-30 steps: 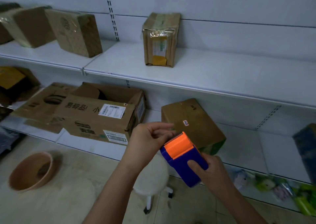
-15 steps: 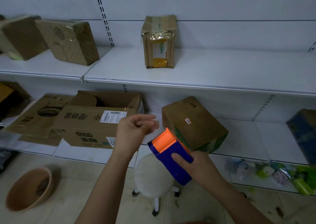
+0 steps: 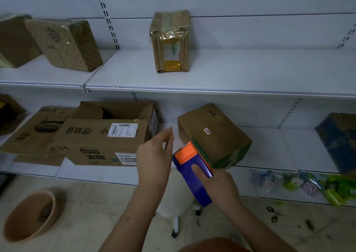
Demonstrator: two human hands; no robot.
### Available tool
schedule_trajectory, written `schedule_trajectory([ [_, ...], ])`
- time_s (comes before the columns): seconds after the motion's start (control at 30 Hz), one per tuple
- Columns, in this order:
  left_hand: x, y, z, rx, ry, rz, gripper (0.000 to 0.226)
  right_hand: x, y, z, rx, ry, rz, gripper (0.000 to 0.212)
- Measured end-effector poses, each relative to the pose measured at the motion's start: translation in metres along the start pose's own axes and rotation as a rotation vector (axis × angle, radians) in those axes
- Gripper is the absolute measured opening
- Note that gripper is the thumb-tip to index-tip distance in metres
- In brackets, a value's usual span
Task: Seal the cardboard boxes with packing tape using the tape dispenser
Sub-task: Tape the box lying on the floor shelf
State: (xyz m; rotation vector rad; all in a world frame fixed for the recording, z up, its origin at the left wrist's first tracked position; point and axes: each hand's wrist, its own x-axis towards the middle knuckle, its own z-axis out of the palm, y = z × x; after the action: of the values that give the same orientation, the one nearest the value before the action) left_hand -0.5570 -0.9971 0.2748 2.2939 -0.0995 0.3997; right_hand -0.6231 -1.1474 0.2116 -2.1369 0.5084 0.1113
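Observation:
My right hand (image 3: 219, 186) grips a blue tape dispenser (image 3: 192, 172) with an orange top and a toothed blade, thumb lying on its blue side. My left hand (image 3: 154, 157) is just left of the blade, thumb and fingers pinching what looks like a faint strip of clear tape (image 3: 179, 141) drawn from it. Behind the dispenser a closed brown cardboard box (image 3: 213, 136) with a small label lies tilted on the lower shelf. A large box with open flaps (image 3: 100, 138) lies to its left.
On the upper shelf (image 3: 250, 74) stand a taped parcel (image 3: 170, 41) and two patterned boxes (image 3: 67, 45). A dark box (image 3: 339, 142) is at the right. Below are a white stool (image 3: 177, 199), a tan basin (image 3: 28, 215), scissors (image 3: 273, 214) and packets (image 3: 308, 184).
My left hand has opened out from a curl over the orange top and drawn up and left of the blade. The dispenser has tilted a little more upright in my right hand.

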Motion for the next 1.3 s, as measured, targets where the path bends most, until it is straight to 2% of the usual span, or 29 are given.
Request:
schedule_trajectory([
  [0.13,-0.005,0.002,0.009,0.028,0.055,0.093,0.014,0.001,-0.001,0.001,0.006,0.031,0.034,0.053],
  [0.33,-0.014,-0.008,0.030,-0.130,0.018,0.030,0.015,0.004,0.024,-0.010,-0.061,-0.031,0.086,0.054],
  [0.57,-0.031,-0.021,0.080,-0.334,-0.132,-0.250,0.013,0.019,0.074,-0.047,-0.232,-0.171,0.116,0.045],
  [0.7,-0.032,-0.029,0.104,-0.445,-0.168,-0.477,0.010,0.051,0.096,-0.069,-0.279,-0.410,0.124,0.047],
  [0.83,-0.034,-0.031,0.124,-0.589,-0.099,-0.700,0.006,0.091,0.118,-0.094,-0.305,-0.675,0.077,0.056],
  [0.93,-0.044,-0.022,0.147,-0.599,-0.047,-0.802,0.006,0.132,0.129,-0.122,-0.417,-0.740,0.011,0.076],
  [1.07,-0.063,0.000,0.177,-0.610,0.061,-0.889,0.010,0.181,0.139,-0.155,-0.626,-0.848,-0.123,0.092],
  [1.13,-0.069,0.010,0.190,-0.616,0.125,-0.924,0.010,0.204,0.141,-0.168,-0.703,-0.889,-0.186,0.092],
  [1.3,-0.084,0.032,0.215,-0.626,0.194,-0.977,0.013,0.238,0.145,-0.190,-0.872,-0.956,-0.300,0.073],
])
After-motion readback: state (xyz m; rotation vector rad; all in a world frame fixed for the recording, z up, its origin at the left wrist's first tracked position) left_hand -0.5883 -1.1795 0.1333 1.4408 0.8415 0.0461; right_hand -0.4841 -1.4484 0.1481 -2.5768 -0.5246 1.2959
